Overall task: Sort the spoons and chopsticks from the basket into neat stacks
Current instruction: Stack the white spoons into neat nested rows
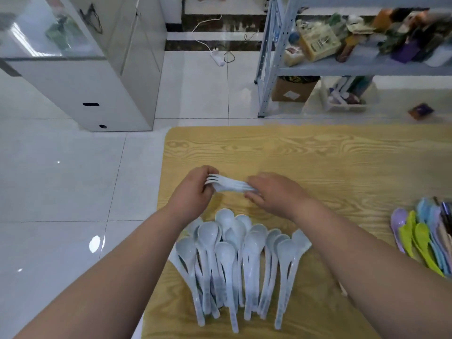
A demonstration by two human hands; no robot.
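Observation:
Both hands hold a small nested stack of pale blue-white spoons [228,184] sideways above the wooden table [330,157]. My left hand [193,189] grips the stack's left end, fingers curled round it. My right hand [274,192] grips the right end and hides that part. Nearer to me, several more pale blue-white spoons [234,260] lie on the table side by side, bowls away from me, handles toward me. No basket or chopsticks can be made out for certain.
Coloured spoons [423,236] in purple, green and blue lie in a pile at the table's right edge. The table's left edge drops to a white tiled floor. A white cabinet [102,77] and a metal shelf rack [342,45] stand beyond the table.

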